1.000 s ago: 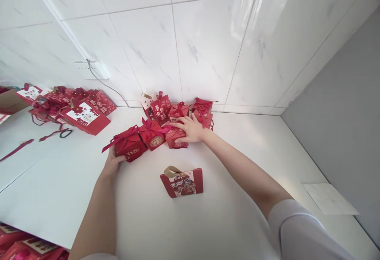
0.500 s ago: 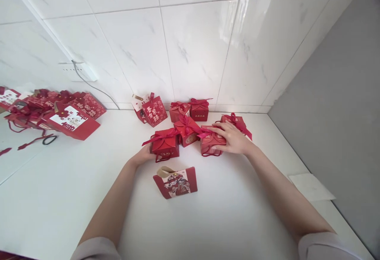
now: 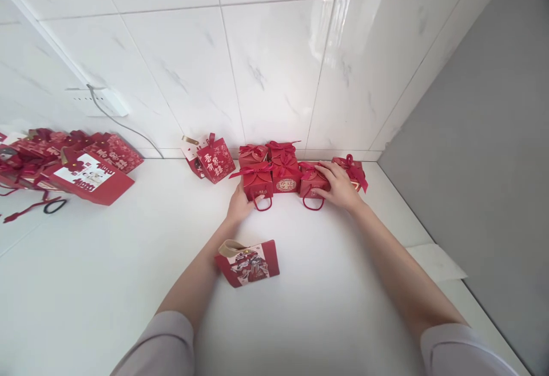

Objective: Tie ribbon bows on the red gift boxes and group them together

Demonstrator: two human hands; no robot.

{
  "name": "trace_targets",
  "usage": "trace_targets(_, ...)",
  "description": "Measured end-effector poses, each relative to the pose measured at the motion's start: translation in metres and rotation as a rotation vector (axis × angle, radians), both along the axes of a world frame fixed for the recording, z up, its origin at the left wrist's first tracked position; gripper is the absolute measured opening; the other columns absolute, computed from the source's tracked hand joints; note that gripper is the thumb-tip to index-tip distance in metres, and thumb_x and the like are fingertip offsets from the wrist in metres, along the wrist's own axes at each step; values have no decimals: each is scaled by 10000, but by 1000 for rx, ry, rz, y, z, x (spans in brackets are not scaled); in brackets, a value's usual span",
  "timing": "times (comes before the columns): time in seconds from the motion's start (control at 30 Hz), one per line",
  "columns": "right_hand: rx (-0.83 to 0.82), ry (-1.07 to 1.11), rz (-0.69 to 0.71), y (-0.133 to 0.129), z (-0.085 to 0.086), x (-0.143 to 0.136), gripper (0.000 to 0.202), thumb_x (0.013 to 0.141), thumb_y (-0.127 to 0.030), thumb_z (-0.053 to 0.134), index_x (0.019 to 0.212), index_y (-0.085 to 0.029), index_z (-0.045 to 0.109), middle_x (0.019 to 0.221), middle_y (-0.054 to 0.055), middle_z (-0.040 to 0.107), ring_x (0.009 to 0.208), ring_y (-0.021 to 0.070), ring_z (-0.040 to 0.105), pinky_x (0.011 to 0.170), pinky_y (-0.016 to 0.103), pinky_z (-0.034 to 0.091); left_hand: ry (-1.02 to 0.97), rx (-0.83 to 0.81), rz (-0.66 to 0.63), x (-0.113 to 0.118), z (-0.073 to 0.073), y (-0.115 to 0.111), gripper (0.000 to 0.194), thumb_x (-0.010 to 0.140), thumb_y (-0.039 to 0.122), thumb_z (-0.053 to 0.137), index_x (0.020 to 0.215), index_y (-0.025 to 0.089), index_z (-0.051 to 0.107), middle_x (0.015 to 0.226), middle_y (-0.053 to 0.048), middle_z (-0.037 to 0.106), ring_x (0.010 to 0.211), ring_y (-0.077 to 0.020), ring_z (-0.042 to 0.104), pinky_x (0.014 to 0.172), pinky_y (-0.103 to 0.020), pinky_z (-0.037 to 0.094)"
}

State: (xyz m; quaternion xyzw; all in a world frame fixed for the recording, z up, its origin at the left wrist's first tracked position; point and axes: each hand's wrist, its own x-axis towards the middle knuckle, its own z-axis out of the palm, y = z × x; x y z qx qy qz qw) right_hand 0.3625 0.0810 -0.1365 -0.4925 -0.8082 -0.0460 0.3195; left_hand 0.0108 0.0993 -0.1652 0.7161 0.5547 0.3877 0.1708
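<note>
My left hand (image 3: 239, 203) grips the left side of a red gift box (image 3: 258, 182) with a ribbon bow, thumb in front near its cord handle. The other fingers are partly hidden behind it. My right hand (image 3: 341, 187) is closed over the right side of a second ribboned gift box (image 3: 309, 182), fingers on top and thumb at its front. Between these stands a third box (image 3: 287, 183) with a gold emblem. Behind are two more bow-tied boxes, a left one (image 3: 252, 154) and a right one (image 3: 279, 148). Another bow-tied box (image 3: 352, 165) sits right beyond my right hand.
A red box with a tan strap (image 3: 249, 264) lies nearer me. Against the tiled wall (image 3: 274, 67) stand red handled boxes (image 3: 217, 159). A pile of red boxes (image 3: 94, 178) fills the left, beside a black ring (image 3: 55, 206). White paper (image 3: 436, 261) lies right, by a grey panel (image 3: 484, 135).
Both hands have pushed the front boxes back toward the wall. My left hand has also moved its box rightward, and the middle box now stands squarely in front of the back row.
</note>
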Motion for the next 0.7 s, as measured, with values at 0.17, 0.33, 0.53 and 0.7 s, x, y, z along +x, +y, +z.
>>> trace_targets(0.17,5,-57,-75,25,-6,-3,629,857,-379,612,1433,-208,427,1438,130,484,1330,335,423,1110,544,326,132,-12,61,3,-1,8,712,825,425,642,1431,174,363,1349,-164,546,1221,-334,552,1001,-458,461)
trace_targets(0.33,95,24,-221,28,-4,-11,537,917,-333,499,1439,-255,398,1563,107,294,1442,312,255,1168,625,95,237,-31,101,5,0,9,591,875,416,573,1377,145,416,1231,-181,617,1127,-349,601,931,-452,486)
trace_targets(0.53,134,537,-615,17,-32,-3,804,858,-595,517,1501,-225,206,1600,177,58,1477,356,111,1137,652,149,322,-51,122,8,2,11,577,900,433,529,1365,109,420,1147,-207,645,1067,-369,622,898,-462,483)
trace_targets(0.7,43,646,-531,34,-49,11,676,935,-541,383,1491,-208,193,1522,168,285,1444,265,247,1152,500,283,344,-59,131,9,1,13,597,893,475,534,1353,108,431,1161,-211,640,1090,-368,614,914,-457,476)
